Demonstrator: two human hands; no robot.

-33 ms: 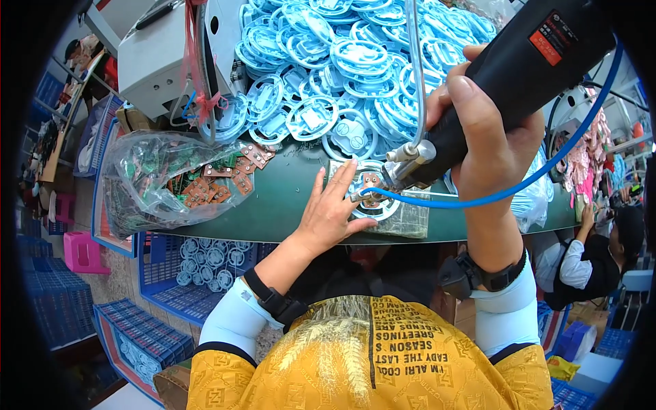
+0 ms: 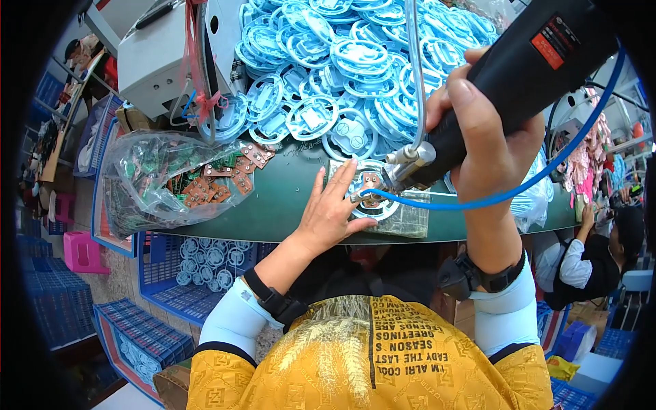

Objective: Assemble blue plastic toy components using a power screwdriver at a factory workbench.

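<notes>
The right hand (image 2: 488, 137) has its grip clamped around a black power screwdriver (image 2: 519, 75), its tip pressed onto a small circuit board seated in a round blue-and-white plastic part (image 2: 369, 195) at the near edge of the tabletop (image 2: 287, 198). The left hand (image 2: 331, 212) lies flat beside that part with fingers spread, pinning it rather than gripping it. Those fingertips sit just beside the bit, so a slip off the screw could likely strike them or gouge the board. The blue hose (image 2: 519, 188) loops across the work and might snag. The tabletop is dark green, with blue plastic rings (image 2: 342, 61) heaped toward its far edge and a clear bag of circuit boards (image 2: 171, 181) at its left end. Blue crates (image 2: 171, 273) stand on the floor below.
</notes>
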